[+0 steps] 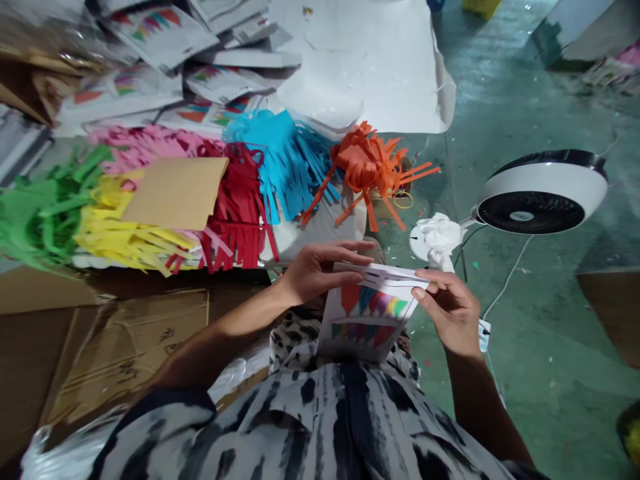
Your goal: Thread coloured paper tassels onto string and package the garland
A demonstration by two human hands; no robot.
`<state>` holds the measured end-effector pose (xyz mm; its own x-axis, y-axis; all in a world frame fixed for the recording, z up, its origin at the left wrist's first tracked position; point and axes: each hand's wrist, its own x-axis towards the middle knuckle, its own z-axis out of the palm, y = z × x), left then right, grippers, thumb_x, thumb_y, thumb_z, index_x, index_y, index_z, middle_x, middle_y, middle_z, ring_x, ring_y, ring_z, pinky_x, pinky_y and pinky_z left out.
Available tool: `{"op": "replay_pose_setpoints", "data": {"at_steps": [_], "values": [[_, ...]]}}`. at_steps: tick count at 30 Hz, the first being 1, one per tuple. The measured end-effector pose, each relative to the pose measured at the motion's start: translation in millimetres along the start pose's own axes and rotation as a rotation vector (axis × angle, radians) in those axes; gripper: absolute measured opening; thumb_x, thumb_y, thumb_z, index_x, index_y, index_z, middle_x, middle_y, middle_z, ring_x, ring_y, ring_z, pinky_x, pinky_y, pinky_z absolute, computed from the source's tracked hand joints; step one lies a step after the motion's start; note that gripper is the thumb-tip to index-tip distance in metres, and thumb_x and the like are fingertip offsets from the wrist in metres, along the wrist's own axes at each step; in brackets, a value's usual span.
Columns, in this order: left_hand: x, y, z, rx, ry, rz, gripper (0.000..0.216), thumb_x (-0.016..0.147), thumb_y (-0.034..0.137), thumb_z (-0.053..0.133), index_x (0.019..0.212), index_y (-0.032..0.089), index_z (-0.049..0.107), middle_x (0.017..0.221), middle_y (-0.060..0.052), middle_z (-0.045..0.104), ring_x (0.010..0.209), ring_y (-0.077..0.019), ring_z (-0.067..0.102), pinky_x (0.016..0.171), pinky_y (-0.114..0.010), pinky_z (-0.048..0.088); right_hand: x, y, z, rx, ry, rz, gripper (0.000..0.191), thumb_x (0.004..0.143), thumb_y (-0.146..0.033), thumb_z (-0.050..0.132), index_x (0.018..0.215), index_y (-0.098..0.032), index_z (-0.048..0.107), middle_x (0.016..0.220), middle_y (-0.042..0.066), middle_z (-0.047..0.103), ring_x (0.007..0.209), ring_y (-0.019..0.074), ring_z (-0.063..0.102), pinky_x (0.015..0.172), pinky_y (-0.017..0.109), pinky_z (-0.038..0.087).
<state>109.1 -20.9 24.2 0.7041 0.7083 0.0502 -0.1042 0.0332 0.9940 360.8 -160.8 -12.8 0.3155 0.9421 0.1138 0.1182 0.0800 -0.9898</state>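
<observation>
Left hand [320,267]: fingers laid flat over the top left edge of a white printed card packet [367,317], thumb beneath, closed in a grip on it. The packet sits above the person's lap, between both hands, its face showing rows of coloured pennants. Right hand [447,307]: pinching the packet's upper right corner between thumb and fingers.

Background, left to right: green fringed paper [43,213]; yellow fringed paper [125,233], partly covered by a brown cardboard sheet [175,190]; pink fringed paper [145,143] behind; red fringed paper [240,207]; blue fringed paper [285,157]; orange fringed paper [370,167], loosely bunched. Behind these lie stacks of similar printed packets [160,30] and a large white sheet [370,60]. Flattened cardboard [115,347] lies at lower left. On the green floor [540,320] to the right stand a white fan [543,193] and, beside its base, crumpled white material [440,237].
</observation>
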Motion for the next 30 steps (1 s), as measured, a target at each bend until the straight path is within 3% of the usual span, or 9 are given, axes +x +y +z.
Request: {"op": "replay_pose_setpoints", "data": {"at_steps": [4, 8, 12, 16, 18, 21, 25, 30], "values": [[-12, -7, 11, -0.083, 0.177, -0.011, 0.035, 0.08, 0.028, 0.091, 0.114, 0.02, 0.083, 0.127, -0.013, 0.079, 0.122, -0.028, 0.075, 0.102, -0.037, 0.064, 1, -2, -5, -0.03, -0.01, -0.053, 0.025, 0.089, -0.024, 0.082, 0.113, -0.029, 0.077, 0.097, 0.002, 0.077, 0.086, 0.0169, 0.072, 0.073, 0.027, 0.059], [-17, -2, 14, -0.089, 0.117, -0.028, 0.026, 0.085, 0.029, 0.087, 0.11, 0.02, 0.085, 0.125, -0.012, 0.08, 0.122, -0.0276, 0.075, 0.105, -0.039, 0.063, 0, -4, -7, -0.068, -0.048, -0.102, 0.035, 0.088, -0.023, 0.082, 0.122, -0.032, 0.076, 0.109, 0.003, 0.079, 0.097, 0.0201, 0.075, 0.082, 0.031, 0.061], [-19, 2, 11, -0.038, 0.073, -0.028, 0.019, 0.091, 0.029, 0.082, 0.106, 0.019, 0.085, 0.123, -0.013, 0.08, 0.118, -0.0263, 0.077, 0.103, -0.038, 0.063, 0, -10, -4, -0.157, -0.11, -0.17, 0.029, 0.091, -0.017, 0.079, 0.116, -0.033, 0.081, 0.109, 0.002, 0.082, 0.101, 0.021, 0.076, 0.088, 0.032, 0.061], [-20, 4, 14, 0.068, 0.093, 0.052, 0.043, 0.083, 0.031, 0.089, 0.124, 0.022, 0.08, 0.122, -0.012, 0.081, 0.111, -0.0231, 0.078, 0.093, -0.032, 0.065, 1, -19, 1, -0.169, -0.083, -0.197, 0.033, 0.09, -0.014, 0.08, 0.117, -0.034, 0.08, 0.108, 0.0, 0.082, 0.099, 0.0198, 0.077, 0.088, 0.032, 0.062], [-21, 9, 19, 0.151, 0.119, 0.121, 0.046, 0.077, 0.029, 0.094, 0.121, 0.023, 0.082, 0.116, -0.01, 0.082, 0.101, -0.0195, 0.079, 0.087, -0.027, 0.065, 1, -25, 3, -0.168, -0.09, -0.218, 0.034, 0.089, -0.013, 0.08, 0.116, -0.034, 0.081, 0.106, 0.0, 0.083, 0.098, 0.0197, 0.077, 0.088, 0.032, 0.062], [-22, 18, 25, 0.206, 0.152, 0.215, 0.027, 0.082, 0.021, 0.09, 0.109, 0.022, 0.085, 0.105, -0.009, 0.082, 0.089, -0.0152, 0.078, 0.078, -0.022, 0.064, -1, -36, 6, -0.166, -0.103, -0.252, 0.033, 0.089, -0.012, 0.08, 0.115, -0.032, 0.081, 0.104, 0.0, 0.082, 0.099, 0.02, 0.077, 0.088, 0.033, 0.062], [-24, 26, 24, 0.261, 0.13, 0.323, 0.023, 0.087, 0.014, 0.083, 0.109, 0.021, 0.085, 0.101, -0.009, 0.083, 0.087, -0.0149, 0.079, 0.079, -0.023, 0.065, -3, -50, 11, -0.203, -0.135, -0.239, 0.027, 0.087, -0.015, 0.084, 0.11, -0.029, 0.079, 0.104, 0.002, 0.081, 0.098, 0.0208, 0.077, 0.086, 0.033, 0.062], [-30, 34, 13, 0.249, 0.127, 0.33, 0.018, 0.092, 0.017, 0.079, 0.109, 0.02, 0.085, 0.103, -0.011, 0.082, 0.086, -0.0171, 0.08, 0.075, -0.024, 0.066, 5, -63, 24, -0.285, -0.152, -0.341, 0.03, 0.088, -0.01, 0.081, 0.11, -0.03, 0.079, 0.1, 0.001, 0.081, 0.09, 0.0187, 0.076, 0.079, 0.031, 0.06]]}}
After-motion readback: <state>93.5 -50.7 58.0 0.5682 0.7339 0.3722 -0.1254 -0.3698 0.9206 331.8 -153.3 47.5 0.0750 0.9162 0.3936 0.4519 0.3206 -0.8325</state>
